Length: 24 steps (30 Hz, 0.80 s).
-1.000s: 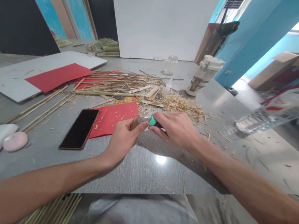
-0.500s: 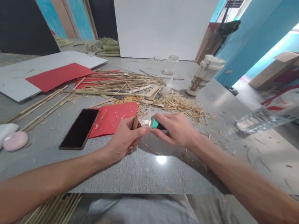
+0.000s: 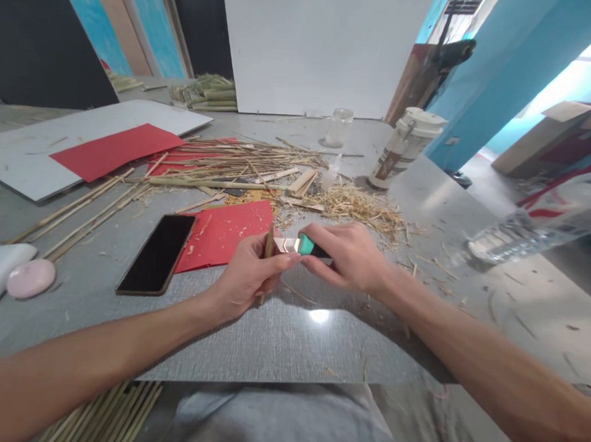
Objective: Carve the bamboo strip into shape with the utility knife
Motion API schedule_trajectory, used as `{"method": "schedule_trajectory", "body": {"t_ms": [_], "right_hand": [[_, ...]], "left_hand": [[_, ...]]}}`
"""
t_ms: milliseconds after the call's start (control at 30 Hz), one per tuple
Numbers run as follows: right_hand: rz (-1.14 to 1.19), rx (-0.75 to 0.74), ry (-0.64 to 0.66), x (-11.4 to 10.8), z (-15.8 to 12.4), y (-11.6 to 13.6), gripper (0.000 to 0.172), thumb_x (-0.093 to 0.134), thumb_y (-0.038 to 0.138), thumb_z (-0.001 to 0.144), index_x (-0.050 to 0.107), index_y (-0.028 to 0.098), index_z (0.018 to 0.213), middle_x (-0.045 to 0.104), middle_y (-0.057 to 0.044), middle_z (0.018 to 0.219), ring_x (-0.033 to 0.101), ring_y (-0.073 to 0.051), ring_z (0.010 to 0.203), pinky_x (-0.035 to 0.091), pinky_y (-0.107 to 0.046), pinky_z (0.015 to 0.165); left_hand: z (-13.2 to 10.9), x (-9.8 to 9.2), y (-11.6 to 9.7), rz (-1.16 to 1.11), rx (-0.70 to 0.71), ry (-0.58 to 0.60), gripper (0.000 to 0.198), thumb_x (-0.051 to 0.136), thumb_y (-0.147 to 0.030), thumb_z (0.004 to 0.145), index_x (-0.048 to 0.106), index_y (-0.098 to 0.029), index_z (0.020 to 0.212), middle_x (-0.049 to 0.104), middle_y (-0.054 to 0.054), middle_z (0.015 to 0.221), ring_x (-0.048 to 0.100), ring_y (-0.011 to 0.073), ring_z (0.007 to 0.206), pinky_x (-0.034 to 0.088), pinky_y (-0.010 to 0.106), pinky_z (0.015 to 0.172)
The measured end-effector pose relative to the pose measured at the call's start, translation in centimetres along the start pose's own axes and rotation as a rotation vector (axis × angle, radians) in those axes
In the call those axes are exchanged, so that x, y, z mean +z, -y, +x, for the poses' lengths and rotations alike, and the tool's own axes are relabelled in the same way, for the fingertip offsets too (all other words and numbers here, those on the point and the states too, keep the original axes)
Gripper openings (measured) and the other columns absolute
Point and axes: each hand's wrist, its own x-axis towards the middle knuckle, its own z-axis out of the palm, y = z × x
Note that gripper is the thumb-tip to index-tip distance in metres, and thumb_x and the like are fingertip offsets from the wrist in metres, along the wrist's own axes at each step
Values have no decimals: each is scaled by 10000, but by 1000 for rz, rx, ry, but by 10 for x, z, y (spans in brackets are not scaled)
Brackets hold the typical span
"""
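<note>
One clear jar (image 3: 339,127) stands across the tabletop (image 3: 202,352) from me, and to its right a white bottle (image 3: 404,151) under a white lid; what either holds I can't make out. A small nozzle bottle (image 3: 330,176) sits nearer, beside the heap of shavings (image 3: 363,208). Off to the right lies ridged clear plastic (image 3: 507,239), perhaps a drink bottle, though it blurs at that edge. The white bottle wears a brown label, too small to read; dark print on a yellow card (image 3: 257,197) is partly covered and illegible.

The short stick (image 3: 269,241) is in the left hand (image 3: 247,268), at the near middle, its long axis running away from the person, the far end tipped slightly right. The left fingers pinch it. The right fingers are wrapped around a green-and-black cutter (image 3: 306,244), which lies crosswise, its blade (image 3: 287,244) pointing left and meeting the stick.
</note>
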Motion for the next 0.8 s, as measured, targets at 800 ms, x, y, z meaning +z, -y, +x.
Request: {"method": "schedule_trajectory", "body": {"t_ms": [800], "right_hand": [[419,507,-406,-11,13,-9,447,485,640,1082,508,259,848,427,43,628,395,-153,546,297,-318,536]], "left_hand": [[-11,6,-1,-228,-203,367,386,738,-483,969,579,-203,756,422,-85,517,266,43,391,273,141,366]]}}
